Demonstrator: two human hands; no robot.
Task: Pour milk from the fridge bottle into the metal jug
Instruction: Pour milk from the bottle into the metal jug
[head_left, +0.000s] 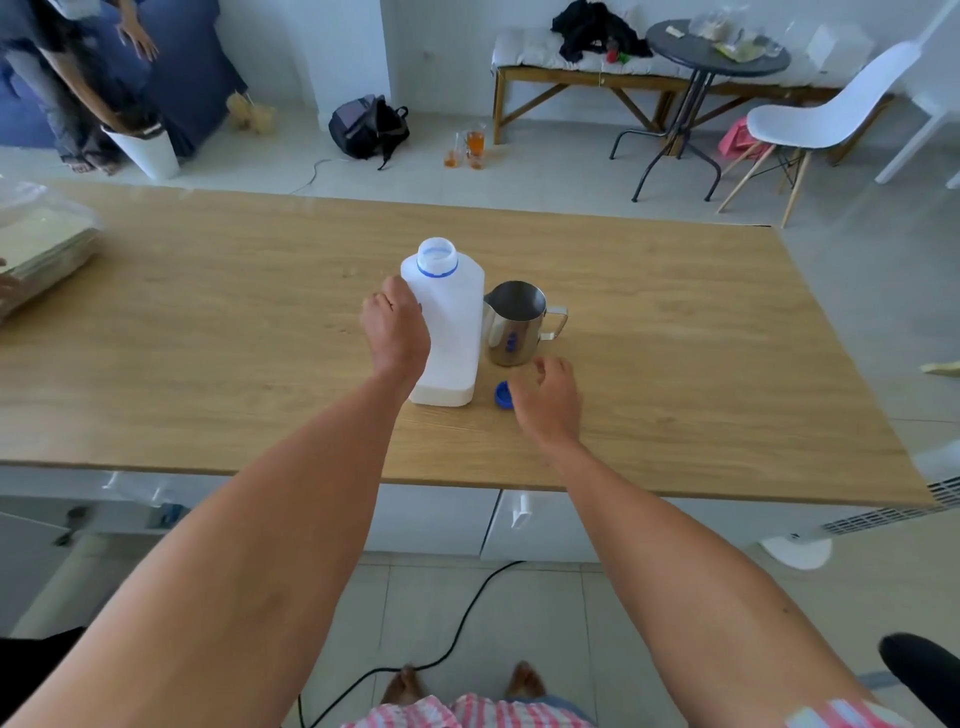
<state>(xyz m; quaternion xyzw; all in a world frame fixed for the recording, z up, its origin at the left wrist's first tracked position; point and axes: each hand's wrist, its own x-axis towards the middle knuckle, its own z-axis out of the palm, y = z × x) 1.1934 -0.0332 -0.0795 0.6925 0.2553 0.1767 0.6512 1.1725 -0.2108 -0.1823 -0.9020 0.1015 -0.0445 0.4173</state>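
Observation:
A white plastic milk bottle (453, 322) stands upright on the wooden table (208, 338), its mouth uncapped with a blue ring around the neck. My left hand (395, 332) wraps the bottle's left side. Touching the bottle on its right stands the shiny metal jug (514, 325), handle pointing right. The blue cap (502, 395) lies on the table in front of the jug. My right hand (548, 402) hovers just right of the cap, fingers apart, holding nothing.
A wrapped stack of pale sheets (41, 249) lies at the table's left edge. Beyond the table are a backpack (366, 127), glasses on the floor (467, 148), a round dark table (717, 52), a white chair (826, 114) and a person (78, 78) at far left.

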